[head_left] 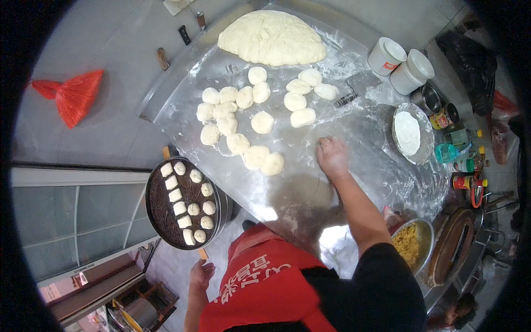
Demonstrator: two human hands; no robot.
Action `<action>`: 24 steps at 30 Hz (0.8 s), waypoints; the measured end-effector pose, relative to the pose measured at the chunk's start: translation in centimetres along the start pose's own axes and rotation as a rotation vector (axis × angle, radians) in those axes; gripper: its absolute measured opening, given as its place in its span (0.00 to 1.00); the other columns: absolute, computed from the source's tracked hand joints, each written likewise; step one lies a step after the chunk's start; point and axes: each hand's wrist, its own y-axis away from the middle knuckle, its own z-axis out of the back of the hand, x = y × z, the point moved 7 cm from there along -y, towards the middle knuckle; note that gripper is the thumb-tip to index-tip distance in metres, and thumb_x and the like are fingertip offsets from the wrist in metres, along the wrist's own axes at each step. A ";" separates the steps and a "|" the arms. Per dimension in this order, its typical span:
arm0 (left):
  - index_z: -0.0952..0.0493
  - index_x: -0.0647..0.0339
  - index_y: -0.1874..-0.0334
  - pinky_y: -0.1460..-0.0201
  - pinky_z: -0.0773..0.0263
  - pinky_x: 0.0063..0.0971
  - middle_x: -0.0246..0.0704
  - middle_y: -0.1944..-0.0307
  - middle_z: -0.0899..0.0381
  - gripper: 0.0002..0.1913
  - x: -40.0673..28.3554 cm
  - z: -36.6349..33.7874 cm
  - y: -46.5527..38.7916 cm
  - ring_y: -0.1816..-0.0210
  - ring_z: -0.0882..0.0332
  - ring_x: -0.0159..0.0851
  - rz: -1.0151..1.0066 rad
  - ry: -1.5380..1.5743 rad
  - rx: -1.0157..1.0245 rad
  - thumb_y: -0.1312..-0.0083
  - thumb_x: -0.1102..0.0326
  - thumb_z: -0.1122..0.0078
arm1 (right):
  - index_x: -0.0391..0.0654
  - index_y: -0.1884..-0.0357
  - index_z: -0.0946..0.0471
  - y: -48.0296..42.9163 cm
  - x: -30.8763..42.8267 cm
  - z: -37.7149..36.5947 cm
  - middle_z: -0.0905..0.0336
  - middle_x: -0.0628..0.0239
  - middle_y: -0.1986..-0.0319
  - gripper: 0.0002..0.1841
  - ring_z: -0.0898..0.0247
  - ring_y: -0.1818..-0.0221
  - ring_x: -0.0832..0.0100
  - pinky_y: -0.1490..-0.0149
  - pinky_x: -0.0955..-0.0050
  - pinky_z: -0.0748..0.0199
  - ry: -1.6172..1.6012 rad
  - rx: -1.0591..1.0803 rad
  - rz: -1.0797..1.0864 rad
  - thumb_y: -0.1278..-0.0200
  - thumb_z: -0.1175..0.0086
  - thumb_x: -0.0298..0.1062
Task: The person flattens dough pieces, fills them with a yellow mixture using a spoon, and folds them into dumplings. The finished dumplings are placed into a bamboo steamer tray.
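Note:
My right hand (333,157) is on the floured steel worktop (307,153), to the right of the flattened dough pieces. Its fingers look curled and slightly blurred, and whatever may be under them is hidden. Low on my left side hangs my left hand (202,274), fingers loosely apart with nothing seen in them. Just above it a wooden bar end (202,254) sticks out below a round steamer tray (159,220), which bears square and round buns (194,208). Several dough rounds (262,122) lie scattered across the worktop, some touching. Behind them rests a large dough mass (271,39).
A dough scraper (346,100) lies right of the rounds. A flour bowl (407,133), white tubs (387,56) and bottles (458,137) line the right side. A bowl of yellow crumbly filling (408,247) stands near my right elbow. Knife handles (184,35) show at the wall.

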 end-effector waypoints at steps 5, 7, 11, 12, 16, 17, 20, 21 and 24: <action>0.33 0.63 0.35 0.59 0.21 0.34 0.45 0.57 0.16 0.24 0.3 -0.3 0.2 0.63 0.16 0.43 -0.020 0.032 0.025 0.21 0.51 0.50 | 0.41 0.38 0.24 1.6 5.5 -1.5 0.26 0.47 0.37 0.24 0.31 0.34 0.46 0.30 0.51 0.34 0.005 -0.086 0.279 0.35 0.39 0.39; 0.33 0.64 0.35 0.58 0.21 0.35 0.46 0.57 0.16 0.24 0.7 -0.1 0.2 0.62 0.16 0.43 0.001 0.043 0.013 0.21 0.51 0.50 | 0.40 0.37 0.25 3.4 6.1 -2.5 0.27 0.46 0.36 0.26 0.32 0.32 0.46 0.29 0.51 0.35 0.042 -0.082 0.313 0.35 0.39 0.40; 0.33 0.65 0.35 0.59 0.20 0.35 0.46 0.57 0.16 0.23 1.6 0.6 -0.2 0.63 0.17 0.44 0.013 0.018 0.004 0.21 0.52 0.50 | 0.39 0.34 0.26 4.9 3.8 -3.4 0.28 0.46 0.34 0.25 0.33 0.32 0.44 0.27 0.50 0.37 -0.198 -0.086 0.140 0.30 0.43 0.39; 0.33 0.65 0.35 0.59 0.20 0.35 0.47 0.57 0.16 0.23 1.8 0.7 -0.3 0.63 0.17 0.44 0.011 0.033 0.016 0.21 0.52 0.50 | 0.40 0.33 0.26 4.9 2.2 -3.6 0.28 0.46 0.34 0.24 0.32 0.32 0.44 0.27 0.48 0.37 -0.295 -0.054 -0.001 0.29 0.45 0.38; 0.33 0.66 0.35 0.60 0.20 0.35 0.47 0.57 0.16 0.24 2.5 2.2 -0.7 0.63 0.16 0.45 0.044 0.025 -0.033 0.21 0.52 0.50 | 0.39 0.38 0.23 3.5 -2.2 0.6 0.24 0.46 0.39 0.21 0.29 0.36 0.45 0.30 0.50 0.33 -0.213 -0.478 -0.115 0.31 0.43 0.35; 0.33 0.66 0.35 0.60 0.20 0.35 0.47 0.57 0.16 0.24 2.5 2.2 -0.8 0.63 0.16 0.45 0.030 0.002 -0.016 0.22 0.52 0.49 | 0.39 0.40 0.22 2.9 -1.9 0.9 0.23 0.46 0.40 0.20 0.28 0.37 0.45 0.32 0.51 0.32 -0.116 -0.435 -0.001 0.32 0.43 0.34; 0.33 0.66 0.36 0.60 0.20 0.35 0.47 0.58 0.16 0.24 2.2 2.1 -0.7 0.64 0.17 0.44 -0.001 -0.021 0.000 0.22 0.52 0.48 | 0.40 0.47 0.20 1.3 -0.5 1.0 0.21 0.47 0.45 0.15 0.25 0.43 0.48 0.36 0.53 0.29 0.028 -0.318 0.199 0.34 0.42 0.32; 0.33 0.65 0.36 0.61 0.20 0.34 0.46 0.58 0.16 0.24 2.0 1.9 -0.7 0.64 0.17 0.44 -0.012 -0.013 -0.003 0.22 0.52 0.48 | 0.40 0.49 0.20 1.3 0.5 1.1 0.21 0.48 0.47 0.14 0.25 0.46 0.49 0.38 0.53 0.28 0.042 -0.293 0.246 0.35 0.42 0.32; 0.31 0.63 0.37 0.62 0.20 0.33 0.45 0.59 0.15 0.23 1.7 0.9 -0.8 0.64 0.16 0.43 -0.026 -0.009 0.027 0.23 0.51 0.47 | 0.42 0.55 0.19 3.3 3.7 0.5 0.19 0.51 0.52 0.10 0.23 0.50 0.51 0.40 0.54 0.27 0.010 -0.036 0.104 0.34 0.44 0.34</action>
